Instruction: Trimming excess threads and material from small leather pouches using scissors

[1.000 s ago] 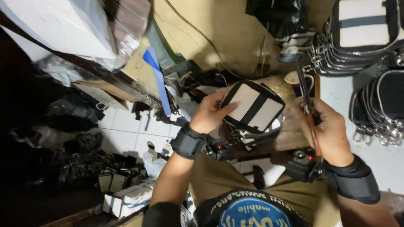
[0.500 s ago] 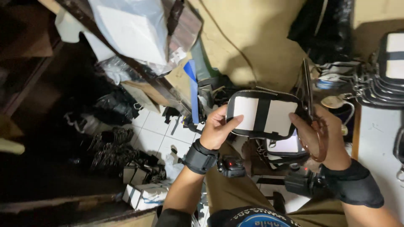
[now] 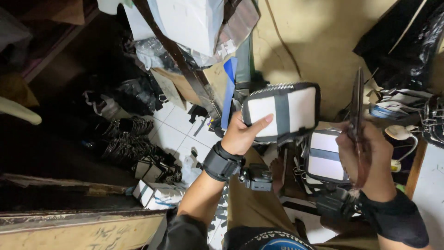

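My left hand [image 3: 240, 136] lifts the small pouch with white panels, black trim and a zip edge [image 3: 282, 113] up off the lap so its flat face turns to me; thumb laid across the front panel, other fingers curled behind it, so the hand is closed on the pouch's lower left corner. A black wrist strap [image 3: 221, 162] sits just below that hand, with a small black camera-like device [image 3: 256, 177] hanging beside it.

My right hand [image 3: 365, 159] is wrapped tight round the handle of long dark scissors [image 3: 357, 109], blades together and pointing up and away from me, kept off to the right of the pouch, apart from it, not touching. I'd judge they're held clear so the fabric can be checked first.

Between the two hands, lower down, lies a second white-and-black pouch [image 3: 326, 159] on a stack of similar pieces.

Further out, left of the left hand: white tiled floor [image 3: 173, 127] with scraps, and bundles of black metal clips [image 3: 127, 146]. Beyond the pouch, a tan wall [image 3: 314, 41].
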